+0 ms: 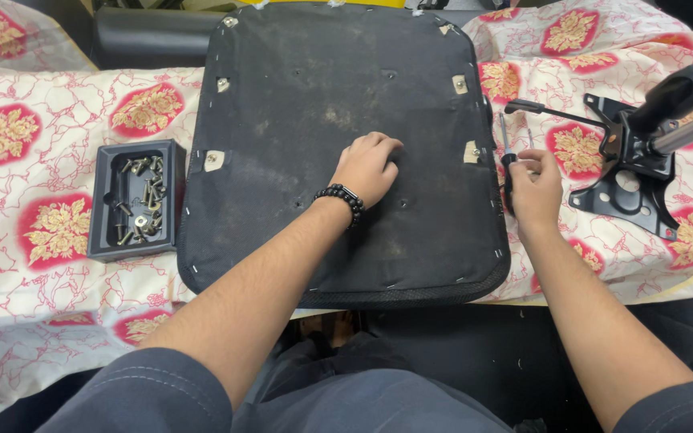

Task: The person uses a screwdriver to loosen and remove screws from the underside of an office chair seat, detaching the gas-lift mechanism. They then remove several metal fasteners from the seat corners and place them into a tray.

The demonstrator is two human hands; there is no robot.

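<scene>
A work surface draped in cream cloth [58, 160] printed with red and gold medallions fills the view, with an upturned black chair seat [314, 96] lying flat on it. The person's left hand [366, 167] rests on the seat's dusty fabric underside, fingers curled loosely inward and knuckles up, gripping nothing; a black beaded bracelet [343, 197] circles the wrist, and the forearm runs back down toward the body. The right hand [535, 188], at the seat's right edge, is closed around the dark handle of a screwdriver [505, 152], its thin shaft pointing away from the person.

Outward from that hand, a black metal chair mechanism plate [631, 188] with its levers and a thick knobbed handle lies on the cloth, separate from the seat. To the left of the seat, a small black plastic tray [98, 200] holds a loose heap of screws and bolts.

Judging by the bare mounting holes in the seat's underside, the plate lying apart and the fasteners gathered in the tray, plate and seat are not joined at this moment; several small metal clips along the seat's edges remain in place.
</scene>
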